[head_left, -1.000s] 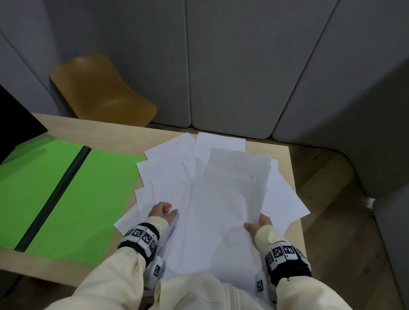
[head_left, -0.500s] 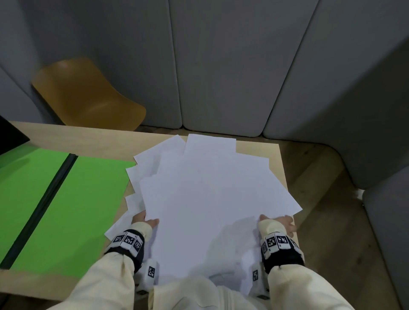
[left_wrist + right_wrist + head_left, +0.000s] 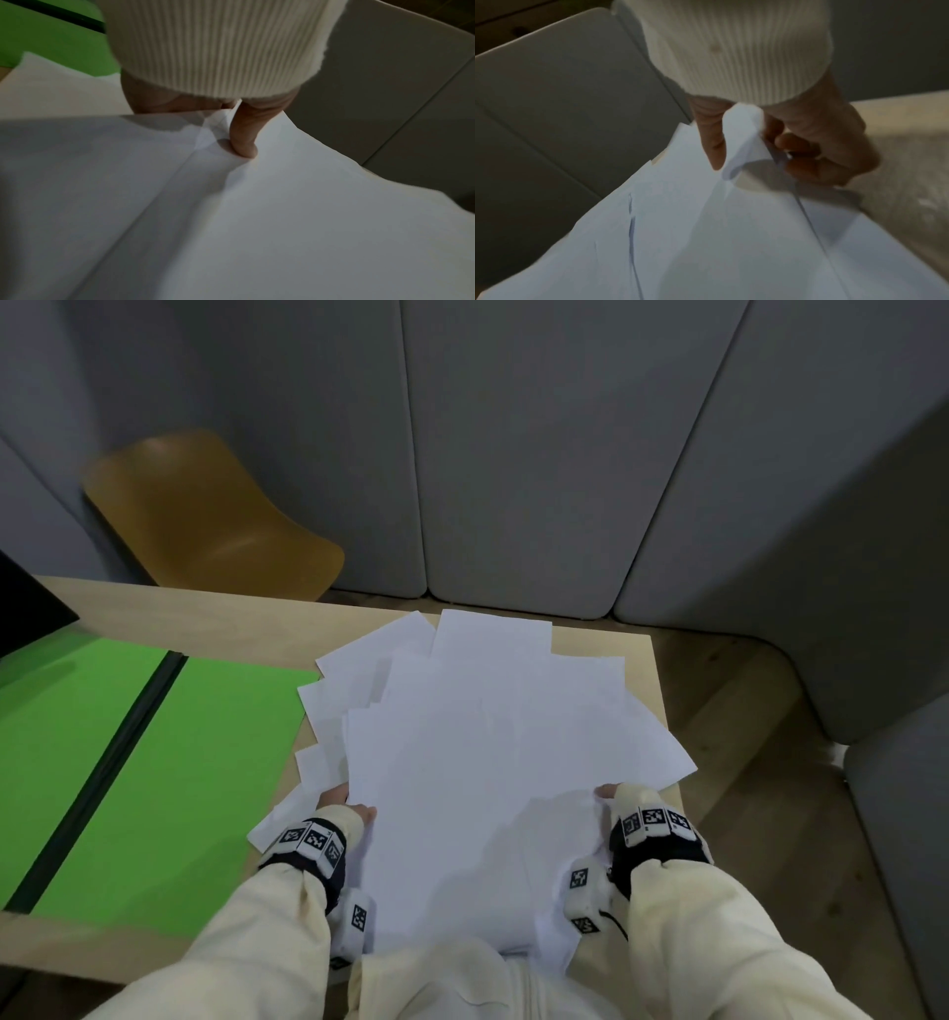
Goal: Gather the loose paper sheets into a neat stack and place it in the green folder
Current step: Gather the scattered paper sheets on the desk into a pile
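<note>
sheets (image 3: 477, 762): fanned, frame centre | left hand (image 3: 343, 806): thumb on top, pinching sheets' left edge | right hand (image 3: 795, 146): fingers curled, gripping right edge | folder (image 3: 154, 762): open, frame left

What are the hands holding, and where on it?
Both hold the paper sheets: the left hand at the near left edge, the right hand pinching the near right edge.

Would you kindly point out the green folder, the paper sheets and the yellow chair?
green folder (image 3: 169, 762): head view, right-hand panel.
paper sheets (image 3: 488, 762): head view, top sheet's middle.
yellow chair (image 3: 205, 521): head view, seat shell.
</note>
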{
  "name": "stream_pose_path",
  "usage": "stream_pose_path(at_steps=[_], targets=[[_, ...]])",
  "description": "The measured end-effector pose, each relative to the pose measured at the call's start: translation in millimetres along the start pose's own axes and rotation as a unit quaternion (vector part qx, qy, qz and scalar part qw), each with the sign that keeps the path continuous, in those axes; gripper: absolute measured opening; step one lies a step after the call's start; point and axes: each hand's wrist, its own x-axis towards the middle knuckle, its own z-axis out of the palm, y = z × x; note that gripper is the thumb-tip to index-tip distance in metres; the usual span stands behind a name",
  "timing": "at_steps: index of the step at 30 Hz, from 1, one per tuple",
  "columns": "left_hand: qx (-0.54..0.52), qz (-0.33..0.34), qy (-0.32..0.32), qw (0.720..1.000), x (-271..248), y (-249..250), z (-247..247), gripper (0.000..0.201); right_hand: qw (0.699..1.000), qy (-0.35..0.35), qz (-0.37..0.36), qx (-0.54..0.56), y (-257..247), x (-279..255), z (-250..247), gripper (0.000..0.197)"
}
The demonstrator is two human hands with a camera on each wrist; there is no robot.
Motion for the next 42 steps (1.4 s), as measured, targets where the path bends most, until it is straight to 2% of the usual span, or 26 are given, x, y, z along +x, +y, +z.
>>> stream_pose_path(at_steps=[3, 4, 6, 8, 10, 13, 14, 16, 19, 21, 22, 24, 28, 31, 34, 36, 39, 40, 41, 42], targets=[[-0.007, -0.009, -0.001, 1.0, -1, -1, 0, 0.045, 0.994, -0.011, 0.021, 0.103, -3, -7, 8, 0.056], [-0.007, -0.01, -0.001, 1.0, -3, 0, -1, 0.047, 0.995, 0.006, 0.021, 0.097, -1, -9, 14, 0.062], [-0.013, -0.01, -0.005, 1.0, -5, 2, -2, 0.049, 0.984, 0.087, 0.012, 0.154, 4, -9, 28, 0.068], [-0.003, -0.011, -0.018, 1.0, -7, 3, -3, 0.044, 0.97, 0.123, -0.003, 0.209, 14, -5, 34, 0.057], [0.017, -0.012, -0.026, 0.999, -6, 1, -6, 0.035, 0.944, 0.168, 0.001, 0.285, 21, -3, 29, 0.045], [0.024, -0.014, -0.02, 0.999, -3, -2, -7, 0.041, 0.897, 0.223, -0.001, 0.382, 34, -3, 12, 0.039], [0.032, -0.011, -0.02, 0.999, -2, -3, -5, 0.041, 0.898, 0.224, -0.003, 0.379, 39, -3, 8, 0.041], [0.038, -0.008, -0.017, 0.999, 0, -4, -5, 0.04, 0.919, 0.207, -0.012, 0.336, 45, -5, 4, 0.048], [0.051, -0.008, -0.023, 0.998, -4, -1, -5, 0.033, 0.95, 0.149, -0.003, 0.274, 52, -4, 9, 0.075], [0.053, -0.016, -0.024, 0.998, -7, 1, -7, 0.033, 0.962, 0.136, -0.006, 0.237, 50, -3, 10, 0.073], [0.05, -0.022, -0.026, 0.998, -8, 2, -9, 0.034, 0.958, 0.147, -0.021, 0.247, 46, -7, 9, 0.067], [0.063, -0.034, -0.054, 0.996, -6, -1, -13, 0.021, 0.941, 0.2, -0.052, 0.27, 41, -9, 0, 0.055], [0.062, -0.056, -0.048, 0.995, -1, -6, -17, 0.02, 0.905, 0.279, -0.069, 0.313, 28, -11, -30, 0.045], [0.077, -0.071, -0.019, 0.994, 7, -12, -16, 0.048, 0.875, 0.304, -0.087, 0.366, 23, -12, -54, 0.048], [0.081, -0.085, -0.025, 0.993, 8, -12, -23, 0.051, 0.842, 0.314, -0.102, 0.426, 17, -14, -74, 0.049], [0.039, -0.084, 0.007, 0.996, 6, -15, -26, 0.052, 0.824, 0.316, -0.107, 0.457, 13, -13, -86, 0.052], [0.055, -0.054, 0.043, 0.996, 18, -22, -23, 0.053, 0.818, 0.306, -0.106, 0.475, 9, -12, -95, 0.054], [0.049, -0.074, 0.024, 0.996, 16, -18, -24, 0.052, 0.818, 0.304, -0.104, 0.477, 7, -15, -95, 0.051], [0.101, -0.061, 0.001, 0.993, 13, -14, -25, 0.052, 0.826, 0.306, -0.097, 0.463, 7, -12, -95, 0.048], [0.097, -0.064, 0.008, 0.993, 13, -14, -26, 0.051, 0.824, 0.31, -0.089, 0.466, 6, -15, -93, 0.046]])
